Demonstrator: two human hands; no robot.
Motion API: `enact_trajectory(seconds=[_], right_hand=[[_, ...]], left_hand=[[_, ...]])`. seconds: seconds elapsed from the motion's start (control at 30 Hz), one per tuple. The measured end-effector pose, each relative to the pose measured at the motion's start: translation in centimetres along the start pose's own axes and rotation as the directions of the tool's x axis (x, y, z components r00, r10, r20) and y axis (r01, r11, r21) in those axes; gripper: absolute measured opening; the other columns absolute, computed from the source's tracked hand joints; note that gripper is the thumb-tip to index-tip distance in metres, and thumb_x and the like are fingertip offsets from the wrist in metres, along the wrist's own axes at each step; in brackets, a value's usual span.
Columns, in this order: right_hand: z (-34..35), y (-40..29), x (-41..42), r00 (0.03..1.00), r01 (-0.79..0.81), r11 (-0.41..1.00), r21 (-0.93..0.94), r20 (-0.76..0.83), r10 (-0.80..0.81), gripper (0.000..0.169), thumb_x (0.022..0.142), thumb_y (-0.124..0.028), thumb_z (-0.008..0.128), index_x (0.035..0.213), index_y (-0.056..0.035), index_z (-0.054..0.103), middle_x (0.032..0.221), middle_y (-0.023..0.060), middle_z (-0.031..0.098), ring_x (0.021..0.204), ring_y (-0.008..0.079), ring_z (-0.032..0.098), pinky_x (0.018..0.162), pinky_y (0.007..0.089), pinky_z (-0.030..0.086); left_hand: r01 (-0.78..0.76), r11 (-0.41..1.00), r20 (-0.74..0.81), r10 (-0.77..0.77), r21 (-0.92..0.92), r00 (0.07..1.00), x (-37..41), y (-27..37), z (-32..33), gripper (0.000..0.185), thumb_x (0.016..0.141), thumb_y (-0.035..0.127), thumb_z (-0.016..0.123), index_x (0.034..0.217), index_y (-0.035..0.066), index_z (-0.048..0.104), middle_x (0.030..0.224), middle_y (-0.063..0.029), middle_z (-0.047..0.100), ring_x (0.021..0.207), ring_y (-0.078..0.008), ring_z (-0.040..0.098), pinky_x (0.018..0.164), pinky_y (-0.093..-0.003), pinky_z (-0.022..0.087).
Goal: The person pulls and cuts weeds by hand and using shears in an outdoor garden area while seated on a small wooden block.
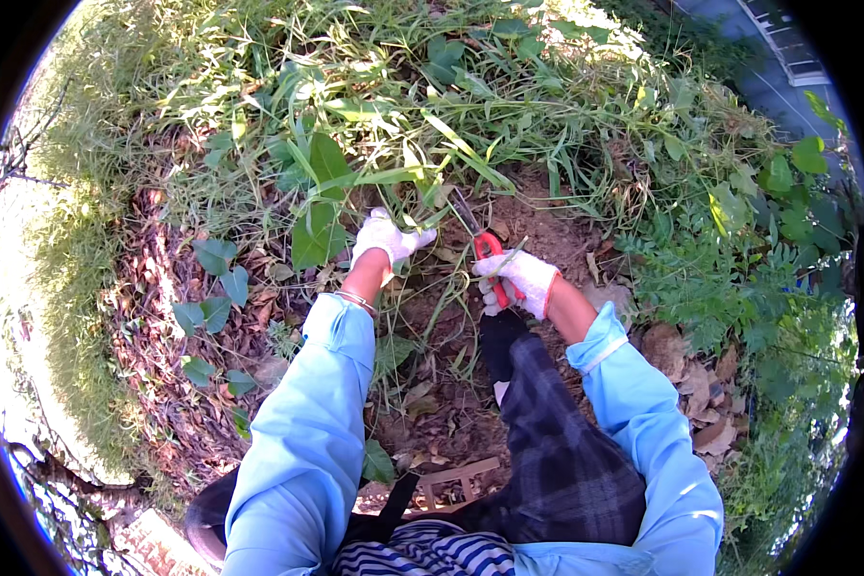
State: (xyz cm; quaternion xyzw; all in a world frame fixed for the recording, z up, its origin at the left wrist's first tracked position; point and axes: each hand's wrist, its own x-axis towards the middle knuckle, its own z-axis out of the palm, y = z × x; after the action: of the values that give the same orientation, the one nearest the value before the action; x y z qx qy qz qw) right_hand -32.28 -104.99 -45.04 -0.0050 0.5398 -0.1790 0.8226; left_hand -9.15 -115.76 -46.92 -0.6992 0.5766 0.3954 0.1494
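White knitted gloves cover both hands. My left hand (389,239) is at the lower edge of a clump of long green grass (417,162); its fingers are partly among the blades, and whether they grip any is hard to tell. In my right hand (518,277) are red-handled scissors or shears (484,241), held by the handles, with the metal blades pointing up and left towards the grass. Whether the blades are apart cannot be made out. Broad green leaves (320,234) stand just left of my left hand, and cut or loose stems lie between the hands.
Dry brown leaves (162,288) cover the ground at left. Bare soil (547,209) shows beyond my right hand. Stones (666,349) lie at right beside leafy plants (713,288). My knees and a dark shoe are close below the hands.
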Motion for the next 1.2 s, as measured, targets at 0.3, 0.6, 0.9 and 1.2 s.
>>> enact_trajectory(seconds=[0.3, 0.6, 0.9, 1.2], right_hand=[[-0.7, 0.9, -0.4, 1.000, 0.015, 1.000, -0.028, 0.018, -0.014, 0.022, 0.088, -0.024, 0.068, 0.098, -0.0067, 0.058, 0.076, 0.0068, 0.058, 0.060, 0.0220, 0.062, 0.060, 0.0420, 0.058], [-1.8, 3.3, -0.8, 0.994, -0.075, 0.997, 0.027, -0.076, 0.077, 0.027, 0.084, -0.027, 0.069, 0.092, -0.0047, 0.056, 0.079, 0.0085, 0.058, 0.061, 0.0225, 0.062, 0.056, 0.0409, 0.059], [-0.6, 2.5, -0.6, 0.997, -0.006, 1.000, 0.003, -0.079, 0.006, 0.025, 0.085, -0.025, 0.067, 0.094, -0.0030, 0.058, 0.076, 0.0079, 0.057, 0.059, 0.0224, 0.060, 0.056, 0.0412, 0.056], [1.2, 2.6, -1.7, 0.985, 0.162, 0.942, -0.294, 0.100, -0.138, 0.024, 0.086, -0.027, 0.068, 0.088, -0.0048, 0.057, 0.070, 0.0040, 0.057, 0.055, 0.0170, 0.060, 0.049, 0.0345, 0.053]], left_hand=[[0.001, 0.993, 0.063, 0.007, -0.116, 0.998, -1.0, 0.9, 1.8, 0.038, 0.085, 0.029, 0.067, 0.113, 0.004, 0.065, 0.111, -0.0138, 0.068, 0.102, -0.0315, 0.065, 0.087, -0.0386, 0.051], [-0.150, 0.773, -0.034, 0.164, -0.616, 0.986, -1.8, -2.1, 4.4, 0.039, 0.084, 0.021, 0.066, 0.115, -0.001, 0.062, 0.099, -0.0118, 0.067, 0.086, -0.0220, 0.060, 0.080, -0.0356, 0.047], [-0.154, 0.948, -0.039, 0.149, -0.280, 0.988, -7.7, -1.1, 3.7, 0.030, 0.088, 0.023, 0.065, 0.108, 0.001, 0.066, 0.088, -0.0154, 0.071, 0.080, -0.0285, 0.067, 0.073, -0.0377, 0.050], [-0.152, 0.567, -0.124, 0.089, -0.809, 0.988, -12.4, -6.7, -1.9, 0.028, 0.084, 0.013, 0.069, 0.109, 0.000, 0.068, 0.090, 0.0022, 0.067, 0.074, -0.0088, 0.056, 0.066, -0.0267, 0.045]])
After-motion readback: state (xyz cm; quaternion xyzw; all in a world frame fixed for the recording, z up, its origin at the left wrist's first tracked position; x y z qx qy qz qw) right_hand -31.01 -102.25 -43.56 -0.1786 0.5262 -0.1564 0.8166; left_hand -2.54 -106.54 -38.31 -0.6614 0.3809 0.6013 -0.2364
